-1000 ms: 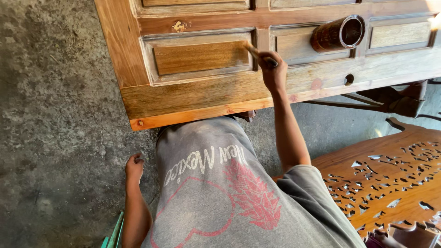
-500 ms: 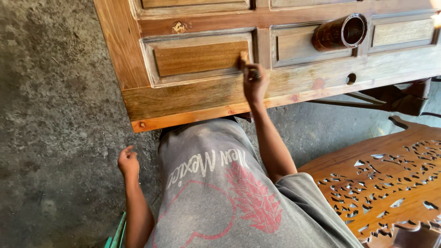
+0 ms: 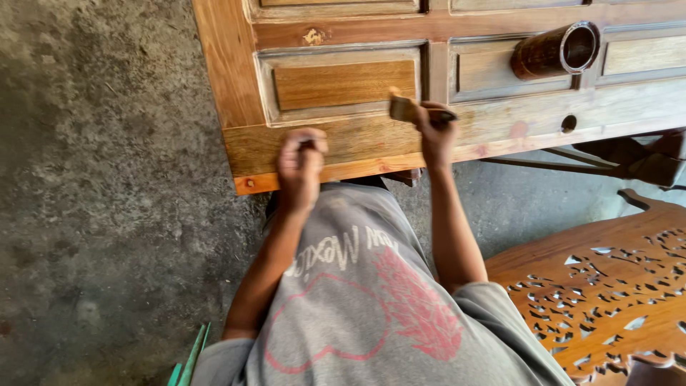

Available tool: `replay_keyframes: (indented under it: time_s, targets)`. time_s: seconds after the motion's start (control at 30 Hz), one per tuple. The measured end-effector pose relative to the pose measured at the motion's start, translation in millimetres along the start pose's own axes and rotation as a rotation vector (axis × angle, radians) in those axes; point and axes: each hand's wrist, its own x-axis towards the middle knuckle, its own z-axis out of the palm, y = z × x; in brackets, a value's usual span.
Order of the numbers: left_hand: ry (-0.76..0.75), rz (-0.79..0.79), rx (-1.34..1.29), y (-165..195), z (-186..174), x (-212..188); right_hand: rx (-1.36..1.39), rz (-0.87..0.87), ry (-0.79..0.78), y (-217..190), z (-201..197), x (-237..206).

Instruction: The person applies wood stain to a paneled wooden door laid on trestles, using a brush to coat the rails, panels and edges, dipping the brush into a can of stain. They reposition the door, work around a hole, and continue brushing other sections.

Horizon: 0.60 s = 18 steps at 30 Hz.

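A panelled wooden door (image 3: 343, 146) lies flat in front of me, its near rail over my lap. My right hand (image 3: 436, 136) grips a small flat brush (image 3: 402, 109) with its bristles on the rail just below a raised panel (image 3: 344, 83). My left hand (image 3: 301, 163) is up at the door's near edge, fingers curled into a fist against the wood. A small dark spot shows between its fingers, and I cannot make out what it is. My grey shirt (image 3: 357, 300) fills the lower middle of the view.
A dark brown cylindrical can (image 3: 557, 50) lies on its side on the door at the right. A carved openwork wooden panel (image 3: 607, 286) sits at lower right. Rough concrete floor (image 3: 107, 179) spreads to the left. A green strip (image 3: 189, 356) shows at the bottom.
My left hand has risen from beside my hip to the door's near edge. My right hand with the brush stays on the door rail, and the view has shifted slightly.
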Motion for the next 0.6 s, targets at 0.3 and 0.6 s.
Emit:
replay_keyframes:
  time_s: [0.3,0.6]
  targets:
    - [-0.192,-0.221,-0.105,-25,102,32,0.116,-0.008,0.433,-52,-120,-74]
    - [-0.138,0.075,-0.871,1,76,197,0.294,-0.107,0.396,-41,-206,-57]
